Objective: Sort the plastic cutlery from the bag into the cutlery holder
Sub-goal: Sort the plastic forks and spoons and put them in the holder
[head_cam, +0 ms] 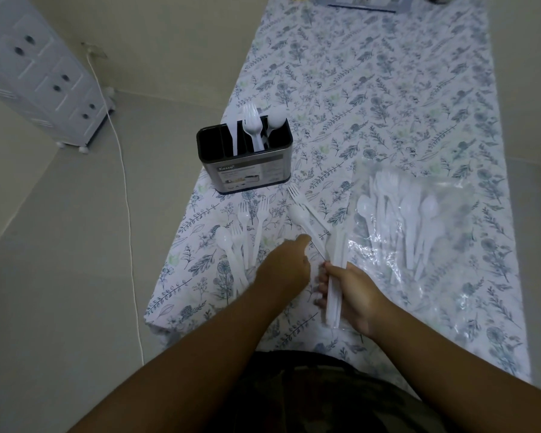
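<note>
Plastic cutlery lies in several groups on the flowered tablecloth (388,89), and the nearest group is a bunch of knives (334,289), white and flat, gripped in the right hand (353,295). Its fingers curl round their handles while the blades point away from the person. The left hand (283,267) lies just beside it, knuckles up, fingers bent down toward the cloth near a spoon and fork (306,220) that lie crossed there. Whether it pinches a piece or only touches one cannot be told, since the fingertips are hidden under the hand.

To the left of that hand a loose group of forks and spoons (244,232) rests on the cloth. To the right, the clear plastic bag (419,232) lies flat with many more pieces inside it.

Farther off, near the table's left edge, stands the cutlery holder (244,157), a dark box with slots. A knife, forks and a spoon stand upright in separate slots, and the leftmost slot looks empty.

The step in hand appears to be gathering like pieces, knives here, before loading. The sorting seems early, given what the bag holds. The next move likely calls for carrying the bunch up to the holder, turning it handles down, and dropping it into the slot that holds the knife, without nudging the holder off the edge.
</note>
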